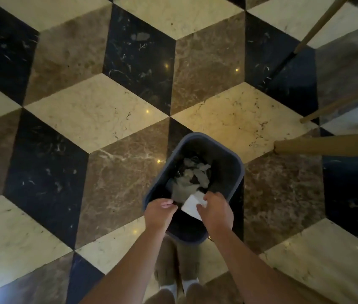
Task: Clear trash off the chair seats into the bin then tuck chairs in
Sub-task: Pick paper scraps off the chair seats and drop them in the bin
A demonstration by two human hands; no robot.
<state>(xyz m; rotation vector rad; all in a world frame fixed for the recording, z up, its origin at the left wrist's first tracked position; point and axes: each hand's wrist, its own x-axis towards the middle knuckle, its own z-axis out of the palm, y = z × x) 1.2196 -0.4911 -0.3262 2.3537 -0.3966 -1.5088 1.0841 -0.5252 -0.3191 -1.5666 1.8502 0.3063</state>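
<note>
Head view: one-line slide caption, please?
Right hand holds a white paper scrap over the dark blue plastic bin of crumpled trash; left hand alongside.

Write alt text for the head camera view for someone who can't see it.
Two hands hold a white paper over an open dark bin already holding crumpled trash; the right hand grips the paper, the left hand is beside it. Wooden chair legs stand right, on a cube-patterned marble floor.
</note>
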